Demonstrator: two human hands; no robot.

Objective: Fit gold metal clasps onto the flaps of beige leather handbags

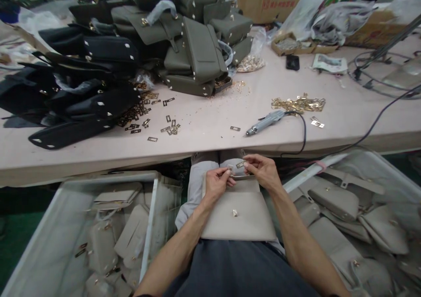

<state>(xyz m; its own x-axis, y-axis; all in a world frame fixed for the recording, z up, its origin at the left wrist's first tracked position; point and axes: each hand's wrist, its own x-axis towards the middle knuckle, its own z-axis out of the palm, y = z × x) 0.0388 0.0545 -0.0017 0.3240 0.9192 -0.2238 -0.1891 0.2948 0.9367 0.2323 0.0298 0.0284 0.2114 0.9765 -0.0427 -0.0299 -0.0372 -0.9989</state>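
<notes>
A beige handbag (239,216) lies flat on my lap below the table edge, a small metal clasp showing at its middle. My left hand (217,184) is closed at the bag's top edge, pinching a small metal part. My right hand (262,170) is closed too, and pinches a small gold metal plate (240,164) just above the bag's rim. The two hands sit close together, fingertips almost meeting over the bag's top.
The pinkish table (210,126) carries loose metal plates (164,126), a gold hardware heap (298,104), an electric screwdriver (265,122) with cable, and piles of olive bags (194,47) and black bags (82,82). Bins of beige bags stand left (112,231) and right (355,218) of my legs.
</notes>
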